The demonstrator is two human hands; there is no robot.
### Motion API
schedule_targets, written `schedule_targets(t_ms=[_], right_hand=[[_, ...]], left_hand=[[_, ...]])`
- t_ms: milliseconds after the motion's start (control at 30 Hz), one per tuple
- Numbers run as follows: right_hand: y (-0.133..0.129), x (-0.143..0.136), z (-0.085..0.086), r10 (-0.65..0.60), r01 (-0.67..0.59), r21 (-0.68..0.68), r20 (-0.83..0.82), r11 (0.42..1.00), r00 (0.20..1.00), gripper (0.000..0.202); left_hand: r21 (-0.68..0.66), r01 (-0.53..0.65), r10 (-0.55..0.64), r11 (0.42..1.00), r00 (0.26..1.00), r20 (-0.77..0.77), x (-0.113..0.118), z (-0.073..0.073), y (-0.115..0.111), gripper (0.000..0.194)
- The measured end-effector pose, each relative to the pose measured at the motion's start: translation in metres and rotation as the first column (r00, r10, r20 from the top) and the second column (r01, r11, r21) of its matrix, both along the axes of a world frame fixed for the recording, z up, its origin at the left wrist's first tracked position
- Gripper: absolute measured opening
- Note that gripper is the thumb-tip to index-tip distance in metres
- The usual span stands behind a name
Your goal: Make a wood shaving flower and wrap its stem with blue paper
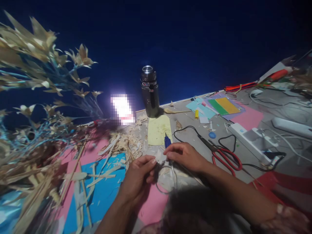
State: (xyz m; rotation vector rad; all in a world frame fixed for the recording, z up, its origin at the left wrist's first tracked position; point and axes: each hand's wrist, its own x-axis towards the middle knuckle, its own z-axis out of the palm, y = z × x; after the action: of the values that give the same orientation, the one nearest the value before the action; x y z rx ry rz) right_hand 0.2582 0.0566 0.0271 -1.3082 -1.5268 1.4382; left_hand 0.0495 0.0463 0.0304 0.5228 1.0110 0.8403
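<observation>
My left hand (pixel 142 170) is closed in a pinch at the lower middle; what its fingertips hold is too small to make out. Just to its right, my right hand (pixel 184 156) has its fingers bent and pressed together near a pale, blurred piece. A thin wire loop (pixel 163 192) hangs between and below the hands. Beyond the right fingertips lies a blue-barrelled tool (pixel 167 141) with a dark tip, resting on a yellow sheet (pixel 154 131). Whether the right fingers touch this tool is unclear.
A dark flask (pixel 152 97) stands behind the yellow sheet. Red-handled scissors (pixel 226 159) and a power strip (pixel 251 143) lie to the right. Dried husk strips cover a blue sheet (pixel 102 195) at left, below husk flowers (pixel 81 58). Coloured papers (pixel 226 105) lie at back right.
</observation>
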Motion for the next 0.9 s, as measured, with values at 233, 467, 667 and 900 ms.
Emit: schedule_targets(t_ms=[233,467,667,900], right_hand=[[0.001,-0.020,-0.003,-0.129,0.034,-0.246,-0.382,0.969,0.915,0.030],[0.002,-0.025,-0.010,-0.219,0.019,-0.372,-0.504,0.928,0.835,0.034],[-0.002,-0.012,-0.011,-0.113,0.089,-0.134,-0.185,0.987,0.976,0.023],[-0.008,0.026,-0.014,-0.116,-0.223,0.346,0.736,0.912,0.667,0.044]], left_hand=[[-0.019,0.091,-0.089,0.996,0.992,0.087,0.000,-0.002,-0.004,0.034],[-0.047,-0.014,0.019,0.999,0.994,0.108,0.005,-0.001,-0.009,0.040],[0.033,0.010,-0.012,0.999,0.998,0.063,0.009,-0.004,-0.005,0.034],[0.052,-0.101,0.102,0.994,0.995,-0.023,-0.003,-0.010,0.011,0.035]])
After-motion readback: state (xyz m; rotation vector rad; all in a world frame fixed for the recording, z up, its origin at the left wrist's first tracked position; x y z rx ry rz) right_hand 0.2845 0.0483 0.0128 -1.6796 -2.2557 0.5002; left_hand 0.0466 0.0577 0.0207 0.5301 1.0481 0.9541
